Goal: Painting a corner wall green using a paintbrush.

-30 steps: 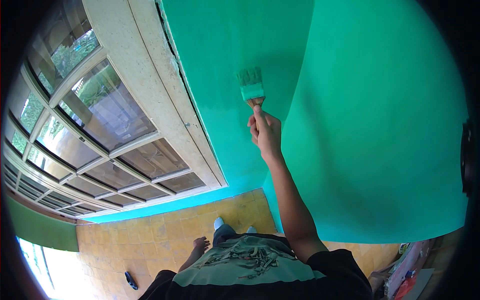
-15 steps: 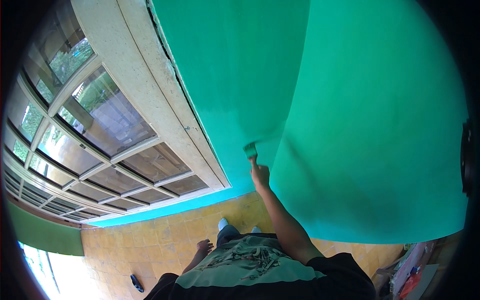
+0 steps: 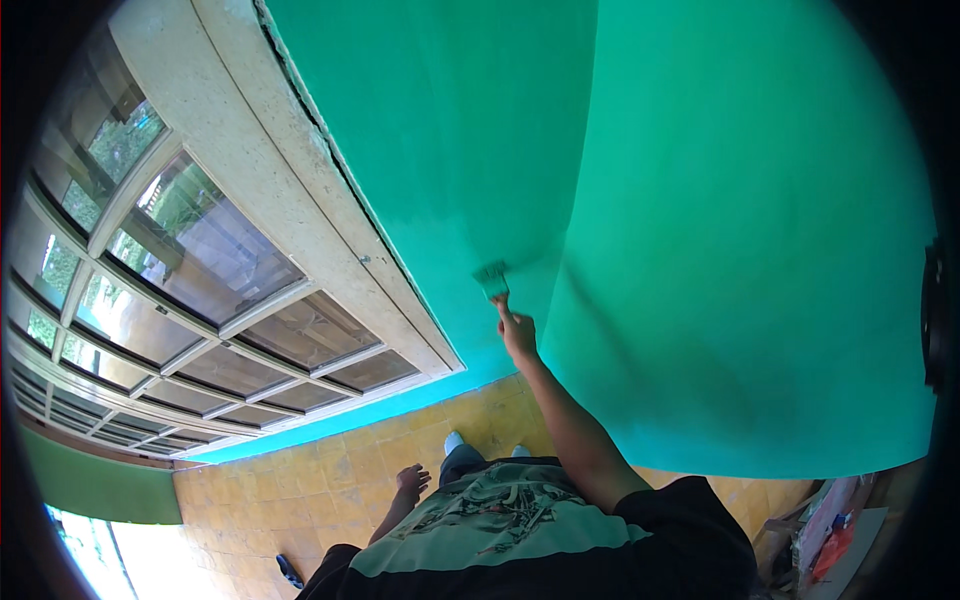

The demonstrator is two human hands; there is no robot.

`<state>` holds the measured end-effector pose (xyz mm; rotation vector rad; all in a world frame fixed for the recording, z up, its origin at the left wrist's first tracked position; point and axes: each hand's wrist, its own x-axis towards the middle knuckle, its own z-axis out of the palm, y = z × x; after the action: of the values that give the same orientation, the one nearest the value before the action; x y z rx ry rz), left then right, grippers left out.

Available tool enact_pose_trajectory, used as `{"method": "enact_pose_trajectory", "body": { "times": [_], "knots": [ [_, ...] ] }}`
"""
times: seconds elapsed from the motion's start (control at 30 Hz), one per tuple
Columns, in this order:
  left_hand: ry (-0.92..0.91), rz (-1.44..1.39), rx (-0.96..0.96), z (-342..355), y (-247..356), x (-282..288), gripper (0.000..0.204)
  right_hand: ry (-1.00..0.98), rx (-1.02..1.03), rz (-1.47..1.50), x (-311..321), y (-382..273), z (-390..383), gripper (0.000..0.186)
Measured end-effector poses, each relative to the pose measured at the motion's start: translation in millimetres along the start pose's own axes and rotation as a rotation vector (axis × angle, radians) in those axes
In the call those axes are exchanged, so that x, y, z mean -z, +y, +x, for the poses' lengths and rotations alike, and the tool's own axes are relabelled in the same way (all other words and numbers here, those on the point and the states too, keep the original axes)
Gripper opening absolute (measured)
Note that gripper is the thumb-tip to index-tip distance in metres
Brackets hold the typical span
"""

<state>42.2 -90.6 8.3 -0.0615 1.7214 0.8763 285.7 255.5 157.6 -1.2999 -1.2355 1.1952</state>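
My right hand (image 3: 517,333) is closed round the handle of a paintbrush (image 3: 492,279), whose wide bristles are coated green. The bristles appear to lie against the green wall (image 3: 450,150), left of the inner corner and right of the white window frame. Most of the handle is hidden in my fist. My left hand (image 3: 412,480) hangs low beside my body with its fingers apart, holding nothing.
A white-framed window with several glass panes (image 3: 210,230) stands at the left. Another green wall face (image 3: 750,220) bends away at the right. Piled things, one red (image 3: 832,548), sit at the lower right. A dark shoe (image 3: 289,571) lies on the yellow tiled floor (image 3: 330,470).
My right hand has carried the paintbrush slightly up and left along the wall. The whole view has shifted a little; my left hand still hangs low.
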Motion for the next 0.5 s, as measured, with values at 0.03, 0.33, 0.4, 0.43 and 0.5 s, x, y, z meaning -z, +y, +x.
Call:
{"method": "enact_pose_trajectory", "body": {
  "times": [0.03, 0.33, 0.4, 0.43, 0.5],
  "knots": [
    [0.030, -0.012, -0.010, 1, -4, 7, 0.036, -0.098, -0.359, 0.045, -1, -3, -12, 0.062],
    [0.056, -0.062, 0.097, 15, -32, 26, 0.030, -0.146, -0.576, 0.253, -25, -130, -37, 0.056],
    [0.037, -0.036, 0.083, 21, -22, 31, 0.030, -0.162, -0.433, 0.266, -17, -165, -47, 0.054],
    [0.028, -0.036, 0.075, 25, -19, 28, 0.031, -0.191, -0.282, 0.268, -14, -181, -48, 0.053],
    [0.011, -0.026, 0.087, 19, -40, 26, 0.031, -0.231, -0.099, 0.339, -3, -214, -44, 0.053]
  ]
}}
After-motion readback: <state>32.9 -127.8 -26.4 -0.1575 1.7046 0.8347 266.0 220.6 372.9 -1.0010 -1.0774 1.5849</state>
